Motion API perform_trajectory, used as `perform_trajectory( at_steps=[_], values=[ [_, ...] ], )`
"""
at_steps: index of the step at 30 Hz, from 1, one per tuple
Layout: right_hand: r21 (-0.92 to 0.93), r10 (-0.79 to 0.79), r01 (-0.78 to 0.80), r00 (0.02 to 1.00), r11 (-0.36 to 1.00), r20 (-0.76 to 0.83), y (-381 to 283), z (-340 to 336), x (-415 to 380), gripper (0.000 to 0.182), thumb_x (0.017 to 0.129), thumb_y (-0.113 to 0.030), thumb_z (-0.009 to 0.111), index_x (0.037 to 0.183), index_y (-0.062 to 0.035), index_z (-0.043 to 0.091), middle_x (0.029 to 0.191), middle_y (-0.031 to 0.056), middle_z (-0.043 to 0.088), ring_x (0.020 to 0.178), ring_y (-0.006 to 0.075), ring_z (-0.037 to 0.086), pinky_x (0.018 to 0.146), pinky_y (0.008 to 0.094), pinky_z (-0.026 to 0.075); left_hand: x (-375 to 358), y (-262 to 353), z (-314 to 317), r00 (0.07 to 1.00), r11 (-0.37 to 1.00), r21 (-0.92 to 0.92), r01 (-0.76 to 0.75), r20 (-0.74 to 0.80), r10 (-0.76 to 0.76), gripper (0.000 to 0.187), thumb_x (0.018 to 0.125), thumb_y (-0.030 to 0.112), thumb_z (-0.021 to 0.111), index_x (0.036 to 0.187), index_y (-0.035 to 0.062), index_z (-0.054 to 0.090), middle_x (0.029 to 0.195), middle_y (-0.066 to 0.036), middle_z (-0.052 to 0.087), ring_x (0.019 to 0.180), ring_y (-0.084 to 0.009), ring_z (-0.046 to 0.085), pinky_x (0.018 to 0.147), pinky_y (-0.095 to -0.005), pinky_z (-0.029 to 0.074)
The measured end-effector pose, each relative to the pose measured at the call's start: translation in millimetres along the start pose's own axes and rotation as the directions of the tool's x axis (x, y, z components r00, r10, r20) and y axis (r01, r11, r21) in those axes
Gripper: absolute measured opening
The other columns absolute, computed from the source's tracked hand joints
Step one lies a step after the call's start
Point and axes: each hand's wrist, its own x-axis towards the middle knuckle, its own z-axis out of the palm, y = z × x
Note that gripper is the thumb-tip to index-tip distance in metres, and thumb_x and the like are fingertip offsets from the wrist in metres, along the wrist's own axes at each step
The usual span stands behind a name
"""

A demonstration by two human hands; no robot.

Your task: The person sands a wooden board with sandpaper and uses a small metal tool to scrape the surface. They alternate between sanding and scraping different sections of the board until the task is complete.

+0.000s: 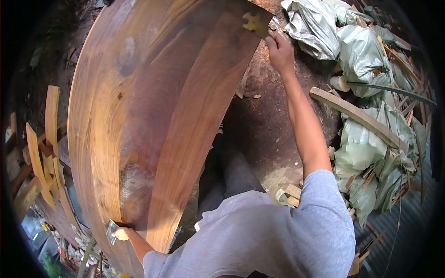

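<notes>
A long wooden panel point(185, 92) with light and dark brown grain stretches from the top of the view to the bottom left. My left hand point(121, 233) is closed on a small flat dark piece point(111, 231) at the panel's lower left part. At the panel's top right corner, my right hand point(281, 52) is closed, its fingertips by the edge. Close to it a yellowish, irregularly shaped patch point(252, 22) shows on the dark corner. Whether my right hand grips the corner or something small is not clear.
Pale sacks point(361, 51) and wood scraps are piled on the right, with a long plank point(359, 116) across them. Wooden strips point(52, 120) stand at the left. Small offcuts point(293, 191) lie on the floor near my body.
</notes>
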Motion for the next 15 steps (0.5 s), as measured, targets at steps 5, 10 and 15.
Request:
perform_trajectory(
  at_steps=[5, 10, 15],
  values=[
    [-0.03, -0.121, 0.12, 0.992, 0.992, -0.028, 6.0, 0.5, 19.1, 0.025, 0.101, -0.028, 0.064, 0.103, -0.0038, 0.07, 0.075, 0.0121, 0.062, 0.069, 0.0172, 0.057, 0.069, 0.0351, 0.049, 2.3, -7.0, -1.4, 1.0, 1.0, -0.006, -0.011, 0.016, 0.011, 0.078, 0.107, 0.052, 0.035, 0.114, -0.017, 0.069, 0.119, -0.039, 0.067, 0.115, -0.0541, 0.062, 0.103, -0.0581, 0.045],
    [0.06, -0.104, 0.107, 0.993, 0.992, -0.062, 5.3, 10.5, 1.1, 0.025, 0.101, -0.028, 0.064, 0.105, -0.0043, 0.07, 0.074, 0.0114, 0.061, 0.068, 0.0183, 0.057, 0.069, 0.0359, 0.049, 6.1, -8.8, -1.7, 0.999, 1.0, -0.007, -0.024, 0.025, 0.024, 0.078, 0.107, 0.052, 0.035, 0.114, -0.0169, 0.069, 0.12, -0.039, 0.067, 0.115, -0.054, 0.062, 0.103, -0.058, 0.045],
    [0.003, -0.104, 0.104, 0.995, 0.995, 0.013, 1.4, 4.4, -10.2, 0.024, 0.1, -0.027, 0.064, 0.107, -0.0058, 0.071, 0.077, 0.0103, 0.066, 0.071, 0.0189, 0.063, 0.071, 0.0329, 0.05, 9.4, -9.1, -2.4, 0.999, 1.0, -0.004, -0.031, 0.037, 0.031, 0.077, 0.107, 0.052, 0.036, 0.115, -0.0169, 0.069, 0.12, -0.039, 0.067, 0.115, -0.0539, 0.062, 0.103, -0.0579, 0.045]
  ],
)
